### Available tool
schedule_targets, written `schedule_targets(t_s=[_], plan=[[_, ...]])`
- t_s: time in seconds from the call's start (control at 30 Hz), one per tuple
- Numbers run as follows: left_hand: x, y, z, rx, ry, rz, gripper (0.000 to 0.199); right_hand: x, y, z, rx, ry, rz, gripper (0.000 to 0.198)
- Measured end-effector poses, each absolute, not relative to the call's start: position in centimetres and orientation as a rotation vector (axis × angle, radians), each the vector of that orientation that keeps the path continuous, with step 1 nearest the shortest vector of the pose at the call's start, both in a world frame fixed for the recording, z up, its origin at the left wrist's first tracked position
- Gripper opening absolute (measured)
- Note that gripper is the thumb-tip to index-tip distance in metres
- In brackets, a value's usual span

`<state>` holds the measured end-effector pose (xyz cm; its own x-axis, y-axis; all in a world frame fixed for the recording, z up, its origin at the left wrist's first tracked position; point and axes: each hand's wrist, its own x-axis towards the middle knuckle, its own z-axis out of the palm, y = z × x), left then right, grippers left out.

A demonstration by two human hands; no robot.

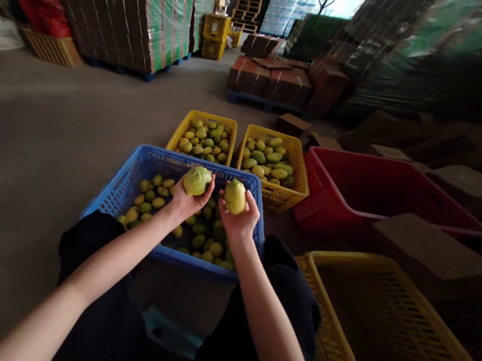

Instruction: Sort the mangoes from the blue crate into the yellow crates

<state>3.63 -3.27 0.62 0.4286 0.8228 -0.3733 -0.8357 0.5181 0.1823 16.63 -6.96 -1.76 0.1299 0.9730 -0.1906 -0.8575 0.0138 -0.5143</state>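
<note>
My left hand (187,201) is closed around a large greenish-yellow lemon (197,181), palm turned up. Beside it, my right hand (240,220) grips a smaller, yellower lemon (235,197). Both hands are raised over a blue plastic crate (194,263) that stands between my knees. Several yellow and green lemons (157,203) lie loose on the bottom of that crate, partly hidden by my arms. Just beyond it, a yellow crate on the left (177,130) and another on the right (299,181) hold many more lemons.
A red plastic tub (331,217) stands to the right, with cardboard pieces (437,247) near it. A larger yellow crate (338,332) is by my right knee. Farther off are stacked cartons on a blue pallet (269,83) and a wrapped pallet load (113,5).
</note>
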Motion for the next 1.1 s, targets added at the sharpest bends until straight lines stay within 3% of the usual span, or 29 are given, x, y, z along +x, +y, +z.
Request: schedule_targets(t_s=[0.57, 0.8, 1.1], plan=[[4.1, -3.2, -0.5, 0.016, 0.413, 1.172, 0.020, 16.1, -6.2, -1.8, -0.683, -0.226, 1.381, 0.021], [4.9, -4.2, -1.0, 0.092, 0.486, 1.098, 0.020, 15.2, -5.6, -3.1, -1.123, -0.814, 0.517, 0.028], [5.3, -4.2, -2.9, 0.334, 0.521, 1.073, 0.043, 13.7, -8.3, -4.8, -1.154, -1.493, 0.301, 0.041]])
